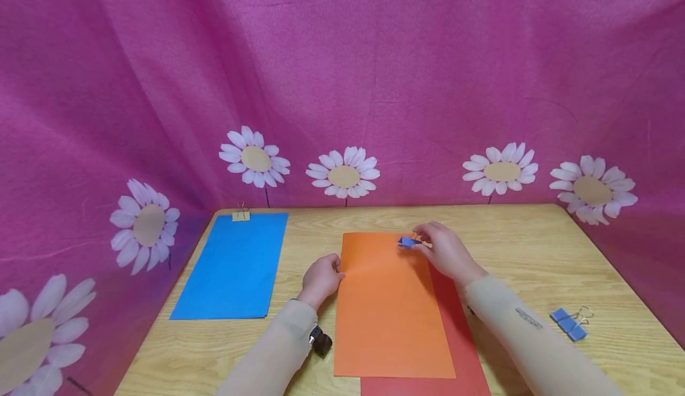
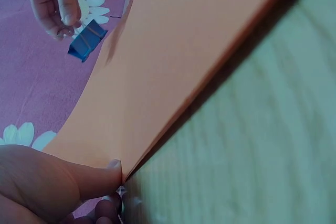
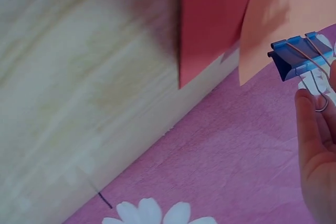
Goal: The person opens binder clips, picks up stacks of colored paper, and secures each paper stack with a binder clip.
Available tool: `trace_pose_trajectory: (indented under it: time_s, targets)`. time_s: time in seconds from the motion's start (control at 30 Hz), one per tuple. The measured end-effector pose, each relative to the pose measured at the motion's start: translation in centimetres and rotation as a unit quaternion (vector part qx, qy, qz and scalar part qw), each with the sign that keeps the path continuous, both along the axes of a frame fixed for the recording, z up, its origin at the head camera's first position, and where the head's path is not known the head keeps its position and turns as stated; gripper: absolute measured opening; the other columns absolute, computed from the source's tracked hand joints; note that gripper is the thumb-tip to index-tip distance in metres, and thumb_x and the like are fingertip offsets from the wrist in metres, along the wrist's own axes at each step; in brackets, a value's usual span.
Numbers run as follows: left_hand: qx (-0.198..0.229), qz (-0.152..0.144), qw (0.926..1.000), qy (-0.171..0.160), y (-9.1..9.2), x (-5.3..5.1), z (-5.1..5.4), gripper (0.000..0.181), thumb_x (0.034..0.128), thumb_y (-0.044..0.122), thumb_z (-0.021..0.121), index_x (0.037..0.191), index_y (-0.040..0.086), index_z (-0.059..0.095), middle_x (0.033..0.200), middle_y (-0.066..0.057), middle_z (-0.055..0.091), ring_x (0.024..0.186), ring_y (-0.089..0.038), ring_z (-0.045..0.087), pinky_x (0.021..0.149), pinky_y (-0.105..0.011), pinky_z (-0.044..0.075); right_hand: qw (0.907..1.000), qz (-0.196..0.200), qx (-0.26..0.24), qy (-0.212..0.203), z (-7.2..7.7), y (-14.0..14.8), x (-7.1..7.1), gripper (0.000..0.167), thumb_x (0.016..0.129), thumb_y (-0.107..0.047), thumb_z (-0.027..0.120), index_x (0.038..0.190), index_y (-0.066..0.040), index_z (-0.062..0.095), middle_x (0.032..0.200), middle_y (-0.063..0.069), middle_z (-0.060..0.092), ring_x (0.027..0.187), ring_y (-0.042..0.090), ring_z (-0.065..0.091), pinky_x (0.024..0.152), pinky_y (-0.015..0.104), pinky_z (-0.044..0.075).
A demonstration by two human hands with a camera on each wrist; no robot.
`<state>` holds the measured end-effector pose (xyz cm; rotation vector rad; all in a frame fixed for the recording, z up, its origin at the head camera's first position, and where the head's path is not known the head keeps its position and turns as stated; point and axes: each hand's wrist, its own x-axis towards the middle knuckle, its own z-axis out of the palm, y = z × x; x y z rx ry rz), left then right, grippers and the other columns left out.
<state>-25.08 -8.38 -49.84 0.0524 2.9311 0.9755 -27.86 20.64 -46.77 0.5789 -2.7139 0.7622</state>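
My left hand [image 1: 321, 278] pinches the left edge of an orange sheet [image 1: 393, 313] between thumb and fingers; the left wrist view shows the thumb [image 2: 100, 178] on top of the paper. My right hand [image 1: 446, 252] holds a blue binder clip [image 1: 408, 242] by its wire handles, above the far edge of the orange sheet. In the right wrist view the clip [image 3: 302, 56] is apart from the paper, its mouth toward the sheet. A red sheet [image 1: 464, 330] lies partly under the orange one, sticking out at the right and near side.
Blue paper [image 1: 230, 271] lies at the left, with a yellow binder clip [image 1: 241, 216] on its far edge. Another blue binder clip [image 1: 569, 324] rests on the wooden table [image 1: 514, 241] at the right. A pink cloth [image 1: 374, 75] with printed daisies hangs behind and beside the table.
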Motion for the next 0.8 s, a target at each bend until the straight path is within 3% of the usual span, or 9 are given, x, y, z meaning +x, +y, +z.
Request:
trace_pose_trajectory:
  time_s: [0.53,0.8]
  targets:
    - [0.010,-0.006,0.9999,0.009,0.0,-0.1,-0.3,0.022,0.0899,0.011,0.078,0.082,0.009,0.057,0.072,-0.001,0.051,0.069,-0.021,0.048,0.063,-0.031,0.033,0.9971,0.057,-0.007,0.049,0.8,-2.9,-1.9,0.028,0.085,-0.005,0.082,0.108,0.005,0.070,0.101,0.017,0.070,0.090,0.031,0.071,0.085,0.047,0.059]
    - [0.007,-0.004,0.9999,0.006,0.0,0.0,-0.1,0.023,0.0899,0.011,0.078,0.082,0.010,0.057,0.073,-0.001,0.050,0.069,-0.021,0.048,0.063,-0.031,0.032,0.9976,0.061,0.008,0.033,1.2,-3.7,-2.7,0.031,0.088,-0.008,0.080,0.114,0.005,0.069,0.104,0.017,0.071,0.094,0.032,0.070,0.089,0.047,0.058]
